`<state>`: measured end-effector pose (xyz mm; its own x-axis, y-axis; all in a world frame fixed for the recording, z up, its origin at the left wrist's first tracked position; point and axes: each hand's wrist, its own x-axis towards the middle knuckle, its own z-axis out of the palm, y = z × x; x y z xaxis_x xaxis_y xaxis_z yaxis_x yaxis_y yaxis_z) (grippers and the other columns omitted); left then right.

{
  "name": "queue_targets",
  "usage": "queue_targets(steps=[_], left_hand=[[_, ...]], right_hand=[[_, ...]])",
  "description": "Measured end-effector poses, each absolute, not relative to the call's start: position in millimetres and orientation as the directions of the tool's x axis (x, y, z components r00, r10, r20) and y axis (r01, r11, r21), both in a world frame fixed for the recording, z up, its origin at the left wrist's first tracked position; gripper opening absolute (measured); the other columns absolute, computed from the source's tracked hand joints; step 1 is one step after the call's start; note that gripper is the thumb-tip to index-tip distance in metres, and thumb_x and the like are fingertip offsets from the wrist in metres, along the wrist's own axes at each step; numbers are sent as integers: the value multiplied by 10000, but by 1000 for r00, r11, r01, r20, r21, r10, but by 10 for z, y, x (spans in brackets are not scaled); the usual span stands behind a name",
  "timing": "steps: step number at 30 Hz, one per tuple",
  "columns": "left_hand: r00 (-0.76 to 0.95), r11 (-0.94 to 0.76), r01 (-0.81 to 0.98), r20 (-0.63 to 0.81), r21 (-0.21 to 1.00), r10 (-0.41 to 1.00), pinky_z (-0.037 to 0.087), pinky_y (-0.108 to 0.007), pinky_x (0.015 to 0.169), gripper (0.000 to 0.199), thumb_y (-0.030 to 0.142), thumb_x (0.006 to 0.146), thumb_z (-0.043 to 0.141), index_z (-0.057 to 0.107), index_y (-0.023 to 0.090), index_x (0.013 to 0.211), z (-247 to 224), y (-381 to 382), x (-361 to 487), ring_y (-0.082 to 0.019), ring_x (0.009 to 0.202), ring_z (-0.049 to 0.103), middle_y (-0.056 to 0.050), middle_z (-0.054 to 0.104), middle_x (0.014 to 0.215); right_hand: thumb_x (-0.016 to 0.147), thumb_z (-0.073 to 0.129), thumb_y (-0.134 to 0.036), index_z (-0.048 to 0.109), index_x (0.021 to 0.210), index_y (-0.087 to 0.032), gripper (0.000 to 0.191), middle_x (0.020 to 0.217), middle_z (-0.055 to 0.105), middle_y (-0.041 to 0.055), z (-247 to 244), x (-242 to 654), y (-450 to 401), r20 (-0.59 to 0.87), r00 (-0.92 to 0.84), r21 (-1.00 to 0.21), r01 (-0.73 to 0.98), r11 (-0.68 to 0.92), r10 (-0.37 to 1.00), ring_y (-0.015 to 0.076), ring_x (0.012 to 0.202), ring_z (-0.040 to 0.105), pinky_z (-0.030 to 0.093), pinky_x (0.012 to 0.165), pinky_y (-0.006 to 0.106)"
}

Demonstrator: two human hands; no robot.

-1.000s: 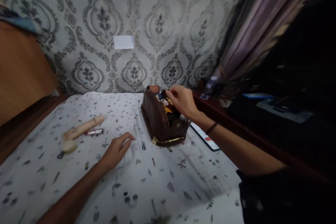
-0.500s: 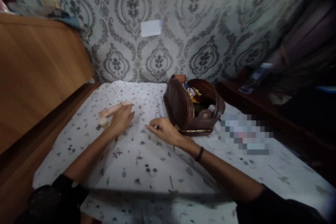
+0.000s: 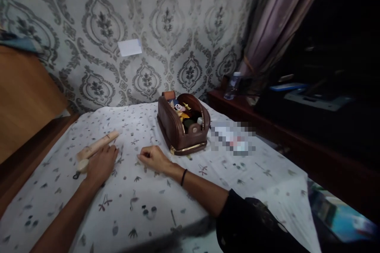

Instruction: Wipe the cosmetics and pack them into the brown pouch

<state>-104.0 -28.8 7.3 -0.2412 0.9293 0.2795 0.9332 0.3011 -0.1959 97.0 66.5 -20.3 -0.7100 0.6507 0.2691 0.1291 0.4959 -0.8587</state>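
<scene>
On the patterned white cloth, my left hand [image 3: 102, 163] rests palm down, fingers slightly bent, beside a long pale beige packet [image 3: 97, 145]. A small round cream item [image 3: 83, 165] with a dark loop lies by the base of that hand. My right hand [image 3: 154, 159] is above the cloth, fingers curled in, with nothing visible in them. Just beyond it stands a brown leather bag [image 3: 170, 126], unzipped. Inside the bag show a round white-faced item [image 3: 178, 107], gold-coloured pieces [image 3: 185, 115] and other small things.
A blurred-out flat item [image 3: 233, 139] lies right of the bag. On the dark red ledge at the right stands a clear bottle [image 3: 233, 85]. A wooden cabinet [image 3: 26, 95] borders the cloth at the left. The patterned wall with a white card [image 3: 130, 47] rises behind.
The view has turned to the right, so the bag and both hands appear further left. My left hand's fingers are more bent. My right hand's fingers have curled in further.
</scene>
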Motion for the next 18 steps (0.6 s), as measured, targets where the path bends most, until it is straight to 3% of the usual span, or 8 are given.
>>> queue_targets(steps=[3,8,13,18], left_hand=[[-199,265,939,281,-219,939,468,-347,672,403,329,1024,280,642,170,946,108,-303,-977,-306,984,668,-129,715,974],[-96,111,994,424,-12,901,427,-297,630,360,370,1012,304,608,225,886,158,-236,-691,-234,879,672,-59,712,904],[-45,-66,980,535,187,844,450,-296,683,293,395,987,332,569,230,939,128,-63,-402,-210,793,653,-40,689,843],[-120,-89,938,557,334,821,459,-306,685,256,412,975,359,534,227,947,-15,1,-429,-212,767,641,-31,666,837]], right_hand=[[838,654,-233,696,825,-166,81,680,610,-28,-177,976,633,270,-716,-837,156,524,643,102,629,524,358,609,204],[830,715,-279,676,1144,-207,324,829,671,-12,-112,1009,608,286,-741,-832,122,541,608,129,723,579,417,679,220],[811,686,-221,637,1055,-184,251,831,598,-24,-150,1005,655,349,-677,-907,-69,416,648,121,758,546,440,686,215],[809,646,-185,590,1001,-191,200,794,566,-41,-251,944,698,235,-714,-969,-230,96,660,100,683,570,471,614,200]])
